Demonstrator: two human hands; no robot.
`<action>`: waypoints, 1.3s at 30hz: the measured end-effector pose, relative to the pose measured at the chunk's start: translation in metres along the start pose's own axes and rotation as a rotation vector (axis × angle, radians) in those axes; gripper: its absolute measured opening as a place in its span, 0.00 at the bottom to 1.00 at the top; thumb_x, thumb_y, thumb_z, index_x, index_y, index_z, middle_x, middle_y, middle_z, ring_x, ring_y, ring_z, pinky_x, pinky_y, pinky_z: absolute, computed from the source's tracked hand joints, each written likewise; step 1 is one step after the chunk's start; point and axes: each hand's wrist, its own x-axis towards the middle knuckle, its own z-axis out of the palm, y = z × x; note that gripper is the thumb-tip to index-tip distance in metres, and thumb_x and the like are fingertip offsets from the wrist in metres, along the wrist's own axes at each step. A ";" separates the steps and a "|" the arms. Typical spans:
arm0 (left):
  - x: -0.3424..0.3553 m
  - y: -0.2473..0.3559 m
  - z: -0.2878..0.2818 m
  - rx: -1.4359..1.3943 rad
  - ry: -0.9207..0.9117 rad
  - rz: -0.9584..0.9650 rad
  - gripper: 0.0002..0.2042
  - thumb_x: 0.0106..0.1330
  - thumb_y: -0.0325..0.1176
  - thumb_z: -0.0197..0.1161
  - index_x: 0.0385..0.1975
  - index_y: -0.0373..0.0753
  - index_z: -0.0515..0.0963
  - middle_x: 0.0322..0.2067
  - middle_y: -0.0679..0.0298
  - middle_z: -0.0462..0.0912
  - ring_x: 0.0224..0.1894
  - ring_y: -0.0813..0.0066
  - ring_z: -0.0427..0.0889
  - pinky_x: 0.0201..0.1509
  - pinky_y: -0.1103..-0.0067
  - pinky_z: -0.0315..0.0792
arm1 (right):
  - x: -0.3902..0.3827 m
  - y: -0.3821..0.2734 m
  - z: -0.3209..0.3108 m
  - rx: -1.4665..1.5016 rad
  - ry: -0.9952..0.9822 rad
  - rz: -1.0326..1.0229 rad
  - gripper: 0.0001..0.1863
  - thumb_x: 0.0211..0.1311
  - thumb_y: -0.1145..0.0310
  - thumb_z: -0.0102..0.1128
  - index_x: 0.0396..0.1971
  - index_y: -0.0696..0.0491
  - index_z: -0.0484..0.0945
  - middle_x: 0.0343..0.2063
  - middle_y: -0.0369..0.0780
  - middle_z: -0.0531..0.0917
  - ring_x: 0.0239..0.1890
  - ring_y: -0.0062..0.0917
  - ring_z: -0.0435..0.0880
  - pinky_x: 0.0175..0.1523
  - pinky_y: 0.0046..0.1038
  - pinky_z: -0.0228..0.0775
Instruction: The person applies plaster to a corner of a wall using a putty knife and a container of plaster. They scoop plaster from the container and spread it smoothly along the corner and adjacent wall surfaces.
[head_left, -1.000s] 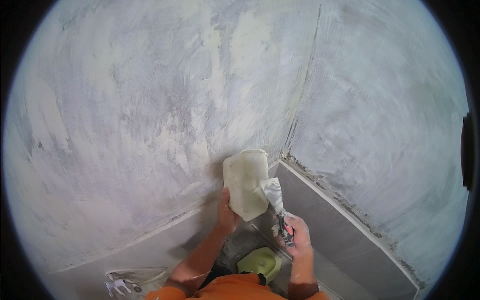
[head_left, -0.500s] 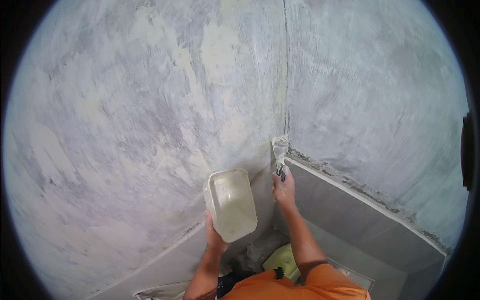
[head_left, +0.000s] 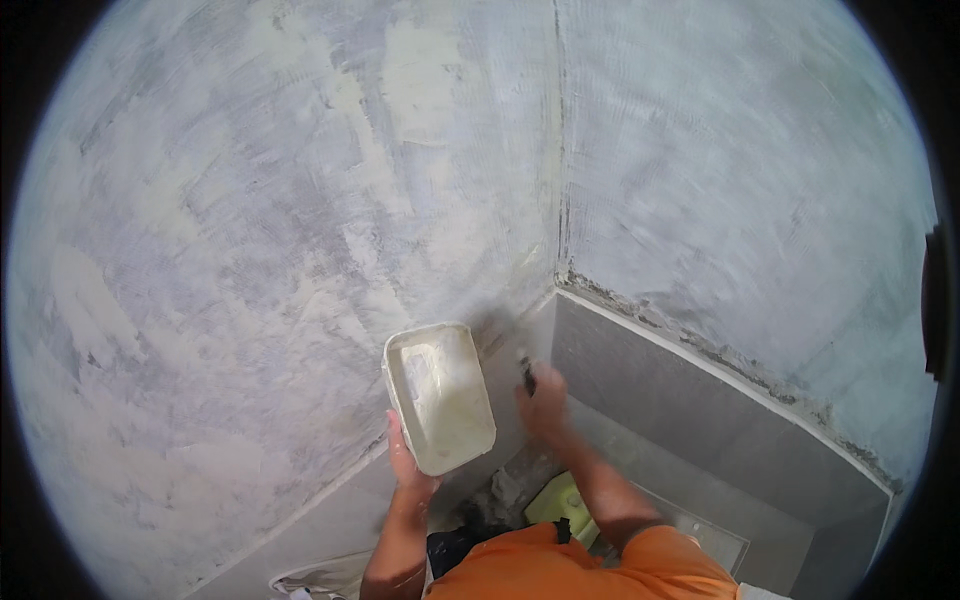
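My left hand (head_left: 408,467) is closed round the lower left side of a shallow, off-white rectangular plastic tub (head_left: 399,378). The tub is tilted so its inside shows, with pale paste smeared over it. My right hand (head_left: 545,408) grips the dark handle of a putty knife (head_left: 527,373), just right of the tub. Motion smears the blade, so its outline hardly shows. Behind both hands rise two plastered walls that meet in a corner; the left wall (head_left: 250,250) carries uneven pale patches, and the right wall (head_left: 730,180) looks smoother.
Grey tile panels (head_left: 640,370) line the lower walls, topped by a pale ledge (head_left: 690,358) with a rough, crumbly strip above it. Below my right forearm sits a yellow-green object (head_left: 556,503). A whitish bag-like thing (head_left: 320,578) lies at the lower left.
My right hand has pulled the putty knife away from the wall corner, down and left toward the tub. The tub in my left hand appears slightly further left and higher.
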 end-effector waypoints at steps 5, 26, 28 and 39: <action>-0.001 0.001 0.002 -0.018 -0.016 -0.011 0.29 0.77 0.58 0.40 0.65 0.43 0.68 0.58 0.64 0.77 0.59 0.64 0.77 0.63 0.65 0.71 | 0.103 0.022 -0.026 0.091 0.150 0.045 0.17 0.56 0.71 0.63 0.43 0.62 0.74 0.37 0.54 0.78 0.42 0.54 0.77 0.50 0.52 0.67; -0.020 0.009 -0.024 0.108 0.180 -0.041 0.34 0.76 0.60 0.42 0.67 0.36 0.65 0.61 0.57 0.74 0.61 0.60 0.75 0.65 0.66 0.69 | 0.078 0.049 0.074 -0.077 0.280 0.094 0.19 0.55 0.69 0.62 0.46 0.63 0.77 0.32 0.57 0.81 0.38 0.53 0.81 0.44 0.47 0.72; -0.028 0.013 -0.037 0.124 0.225 -0.023 0.34 0.76 0.60 0.43 0.67 0.37 0.66 0.61 0.57 0.75 0.61 0.61 0.75 0.65 0.66 0.69 | 0.008 0.025 0.130 -0.209 -0.069 0.109 0.20 0.55 0.70 0.62 0.46 0.63 0.77 0.34 0.59 0.81 0.41 0.56 0.81 0.46 0.47 0.74; -0.026 0.011 -0.024 0.065 0.195 -0.222 0.34 0.74 0.61 0.46 0.68 0.37 0.65 0.61 0.57 0.75 0.61 0.62 0.76 0.64 0.66 0.71 | 0.050 0.021 -0.014 0.176 -0.027 0.238 0.15 0.57 0.70 0.63 0.42 0.63 0.76 0.29 0.54 0.81 0.32 0.53 0.79 0.40 0.44 0.73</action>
